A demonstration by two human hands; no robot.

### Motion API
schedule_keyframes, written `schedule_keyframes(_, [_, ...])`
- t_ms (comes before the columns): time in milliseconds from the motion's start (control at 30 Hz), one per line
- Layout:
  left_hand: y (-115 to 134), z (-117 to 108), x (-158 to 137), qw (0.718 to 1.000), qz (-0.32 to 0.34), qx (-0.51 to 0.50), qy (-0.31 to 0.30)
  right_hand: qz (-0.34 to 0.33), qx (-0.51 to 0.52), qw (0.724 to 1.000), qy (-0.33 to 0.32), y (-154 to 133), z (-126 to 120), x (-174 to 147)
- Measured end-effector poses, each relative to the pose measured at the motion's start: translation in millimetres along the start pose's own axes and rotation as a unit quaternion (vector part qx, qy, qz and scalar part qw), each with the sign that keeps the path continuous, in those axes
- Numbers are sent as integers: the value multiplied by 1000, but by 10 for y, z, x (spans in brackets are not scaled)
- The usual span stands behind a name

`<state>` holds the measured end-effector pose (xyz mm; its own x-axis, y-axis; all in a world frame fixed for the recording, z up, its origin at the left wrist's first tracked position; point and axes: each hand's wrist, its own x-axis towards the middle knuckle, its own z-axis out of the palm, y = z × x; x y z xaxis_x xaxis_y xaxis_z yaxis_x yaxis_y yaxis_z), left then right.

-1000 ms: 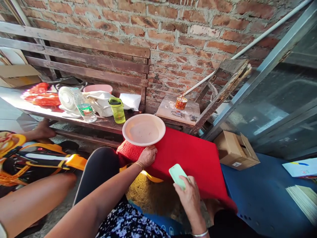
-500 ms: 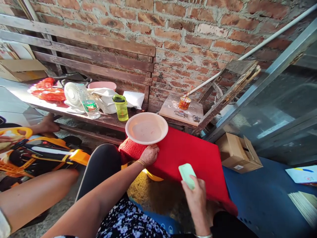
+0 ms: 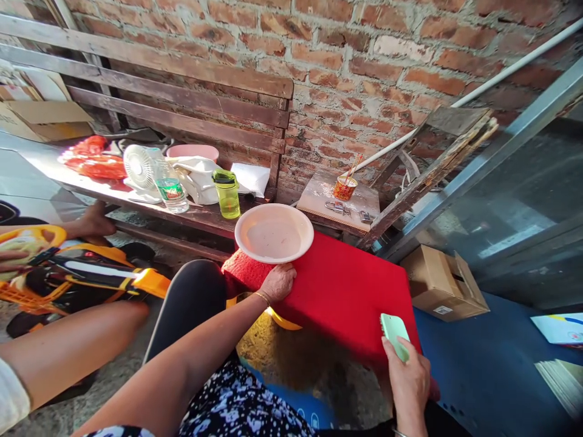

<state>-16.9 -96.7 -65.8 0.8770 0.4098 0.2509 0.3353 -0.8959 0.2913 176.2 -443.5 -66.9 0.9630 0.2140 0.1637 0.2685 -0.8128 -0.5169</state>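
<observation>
A red cloth (image 3: 346, 285) lies spread over a low table or bench in front of me. My left hand (image 3: 279, 283) presses on its near side, just below the basin, with the fingers curled in and closed on the cloth. The pale pink basin (image 3: 274, 233) sits at the cloth's left end and holds some water. Over the cloth's right end, my right hand (image 3: 407, 364) grips a mint-green scrub brush (image 3: 394, 334), with bristles showing along its left edge.
On the wooden bench (image 3: 204, 217) stand a green drinking bottle (image 3: 226, 197), a water bottle (image 3: 172, 191) and a small white fan (image 3: 139, 167). A paper cup (image 3: 345, 187) and padlocks (image 3: 336, 207) lie on a small stand. A cardboard box (image 3: 441, 282) is at right. Another person's leg (image 3: 77, 340) is at left.
My right hand has moved right along the cloth with the scrub brush, toward its right end. My left hand stays in place on the cloth. The view has shifted slightly.
</observation>
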Motion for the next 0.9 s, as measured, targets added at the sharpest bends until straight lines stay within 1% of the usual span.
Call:
schedule_keyframes(167, [11,-8,1,1000,-3,6,0,-44,-36,998,-9,-20,-10,-57])
schedule_keyframes(333, [1,-10,-4,1000,0,6,1,-61,-25,996,-56,93,-82,-74])
schedule_keyframes(400, [-2,-7,-7,1000,0,5,2,-49,-36,996,-66,115,-145,-74])
schedule_keyframes(467, [-5,-1,-9,1000,-1,2,4,-20,-48,996,-75,78,-195,-84])
schedule_keyframes(533, [-8,6,-10,1000,-1,-1,8,13,-46,996,-78,-28,-199,-125])
schedule_keyframes(567, [-10,10,-10,1000,0,-2,9,17,-38,996,-73,-105,-174,-167])
schedule_keyframes(600, [-12,13,-9,1000,0,-2,9,5,-23,998,-65,-197,-127,-226])
schedule_keyframes(633, [-14,16,-8,1000,0,-1,8,-26,-3,998,-59,-300,-60,-301])
schedule_keyframes(667, [-16,18,-7,1000,-1,0,7,-74,21,995,-57,-410,25,-389])
schedule_keyframes(700, [-17,19,-6,1000,-1,1,6,-134,45,988,-63,-521,120,-483])
schedule_keyframes(767, [-18,19,-5,1000,-1,3,6,-250,76,962,-84,-712,305,-646])
schedule_keyframes(800, [-18,18,-5,1000,0,5,6,-290,82,949,-95,-774,376,-696])
schedule_keyframes(833, [-18,17,-5,1000,0,6,7,-309,81,942,-101,-802,419,-715])
schedule_keyframes(867, [-19,16,-5,1000,0,7,8,-308,77,943,-102,-790,430,-701])
schedule_keyframes(900, [-20,16,-6,1000,0,7,8,-288,70,950,-98,-736,405,-654])
